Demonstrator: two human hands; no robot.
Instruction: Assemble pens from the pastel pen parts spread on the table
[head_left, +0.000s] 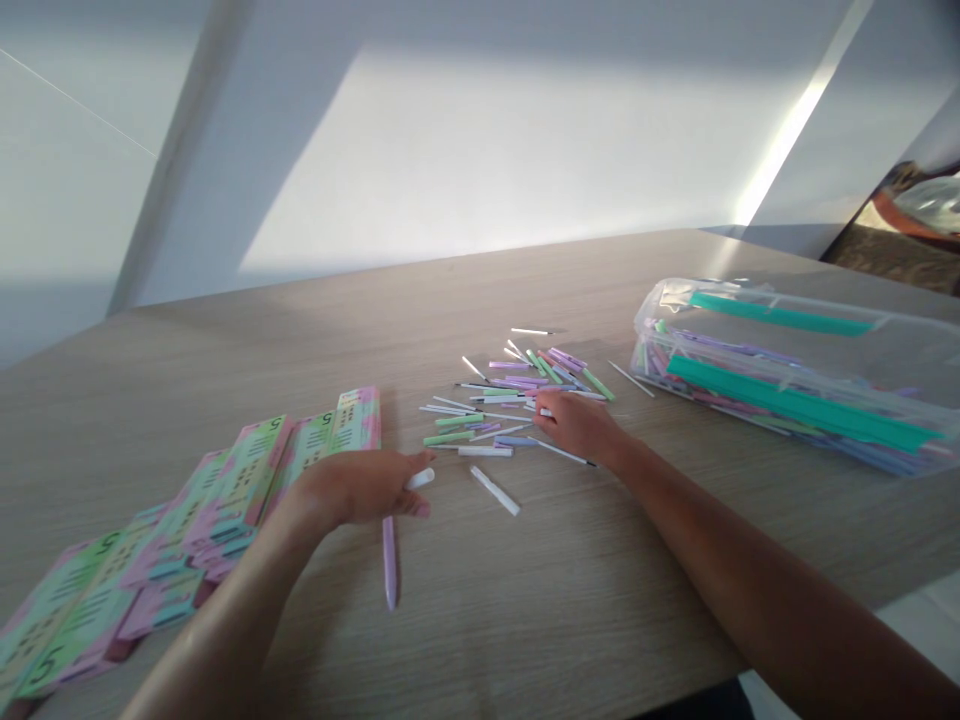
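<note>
My left hand (364,487) is closed around a white pen barrel (421,479), one end sticking out between thumb and fingers. Just below that hand lies a purple pen (390,565). My right hand (581,425) reaches into a loose spread of pen parts, its fingers pinched at a small white piece (544,411) that is mostly hidden. Around it lie thin white pen refills (562,453) with dark tips, and short green barrels (459,421), along with purple and blue ones. Nearer to me a white barrel (495,490) rests apart from the spread.
At the right stands a clear plastic box (780,370) with teal strips, holding many pastel pen parts. Overlapping pastel pen boxes (247,470) marked 5 lie along the left. The wooden table (480,620) meets a white wall (510,160) at the back.
</note>
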